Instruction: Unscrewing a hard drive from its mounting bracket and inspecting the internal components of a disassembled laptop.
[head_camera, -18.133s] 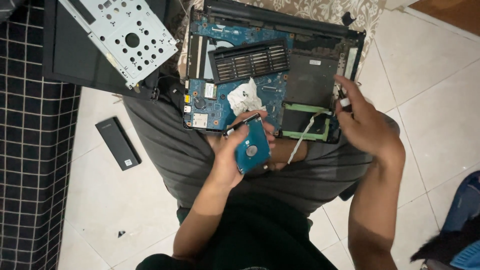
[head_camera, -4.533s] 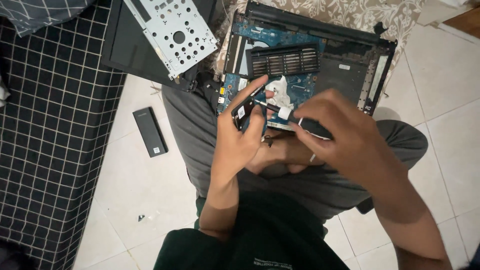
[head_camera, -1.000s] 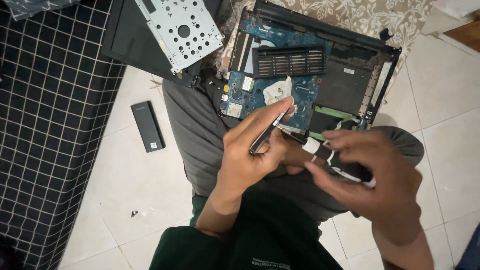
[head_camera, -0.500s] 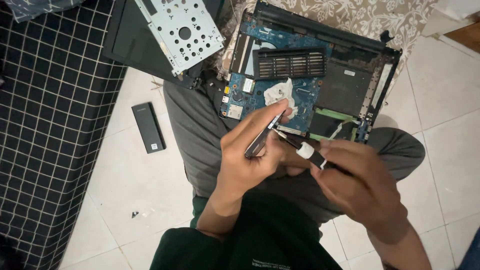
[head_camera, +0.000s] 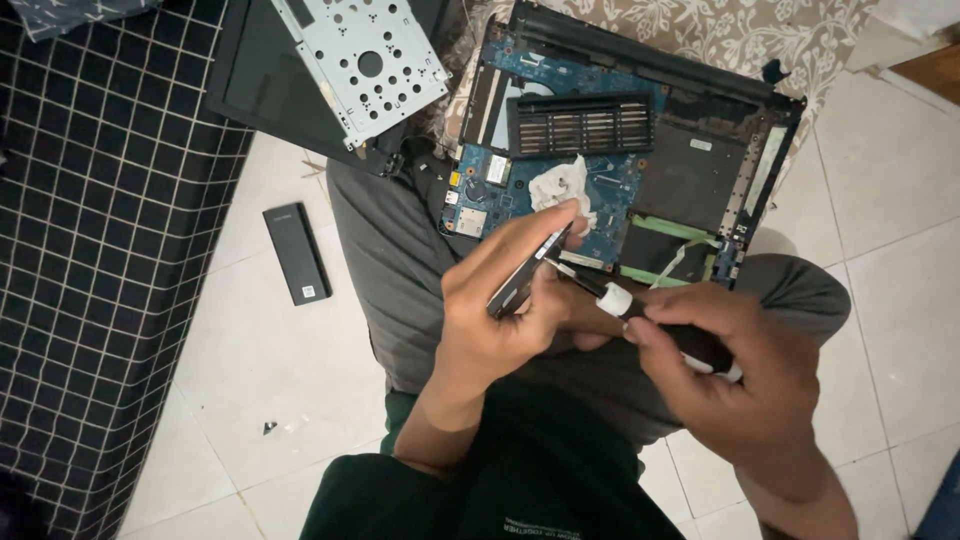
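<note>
Hard drive (head_camera: 525, 278) gripped in left hand (head_camera: 500, 310), screwdriver (head_camera: 650, 320) against it

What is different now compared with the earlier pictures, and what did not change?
The left hand, which first held the small drive flat, now grips the drive on edge. The right hand left the open laptop, took a screwdriver and brought its tip against the drive. The laptop, the metal plate and the black bar on the floor stayed put.

white label (head_camera: 497, 169) on blue board, sm. sticker (head_camera: 311, 292) on blk device
</note>
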